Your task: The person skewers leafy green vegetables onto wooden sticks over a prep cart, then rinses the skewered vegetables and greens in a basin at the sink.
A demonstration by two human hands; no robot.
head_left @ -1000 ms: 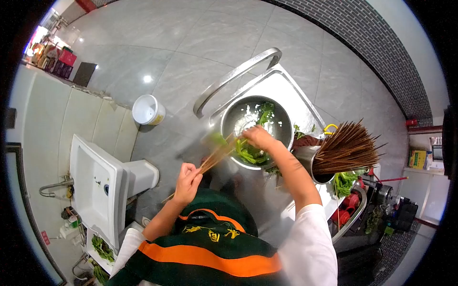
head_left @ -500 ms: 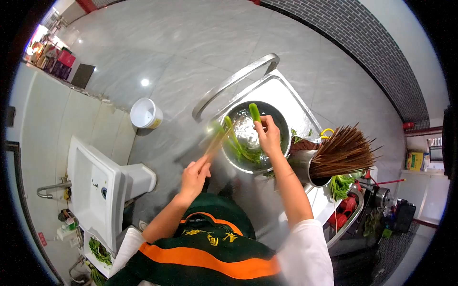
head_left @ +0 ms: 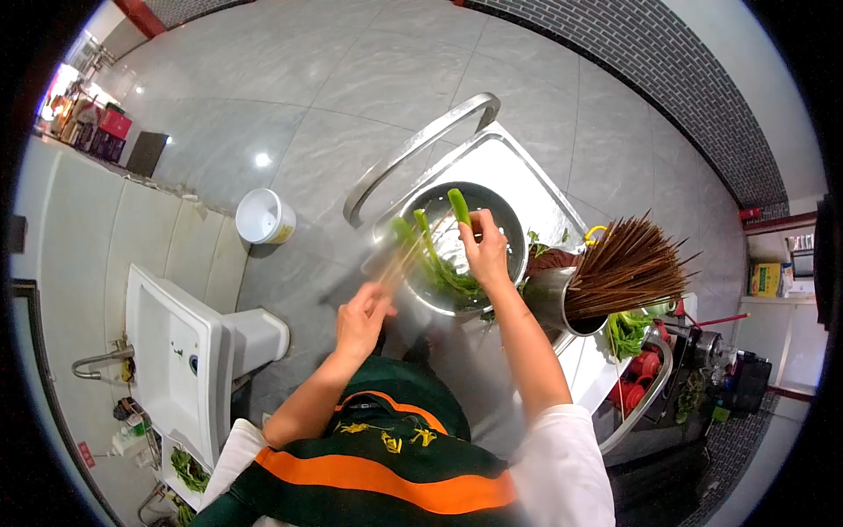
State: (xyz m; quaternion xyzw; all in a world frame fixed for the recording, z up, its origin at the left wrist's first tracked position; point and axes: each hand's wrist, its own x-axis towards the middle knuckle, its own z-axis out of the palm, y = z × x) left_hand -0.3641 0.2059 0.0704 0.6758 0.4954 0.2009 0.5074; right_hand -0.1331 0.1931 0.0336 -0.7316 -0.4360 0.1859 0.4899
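My left hand (head_left: pixel 361 321) is closed around several thin wooden skewers (head_left: pixel 399 265), whose far ends are blurred beside green stalks at the pot's left side. Between the fingers of my right hand (head_left: pixel 485 250) is a green vegetable stalk (head_left: pixel 458 206), raised over the round metal pot (head_left: pixel 520 220). Inside the pot, leafy greens (head_left: pixel 450 279) lie in water. To the right of the pot, a tilted metal canister (head_left: pixel 551 299) is packed with dark brown skewers (head_left: pixel 628 274).
The pot stands on a white tray-like surface (head_left: pixel 518 167) with a curved metal bar (head_left: pixel 421 145). A white bucket (head_left: pixel 259 217) is on the floor. At left is a white sink (head_left: pixel 167 351); at right lie greens (head_left: pixel 625 334) and red items (head_left: pixel 634 382).
My right hand has come up out of the pot with a green stalk. My left hand, still holding the skewers, has shifted slightly toward the right.
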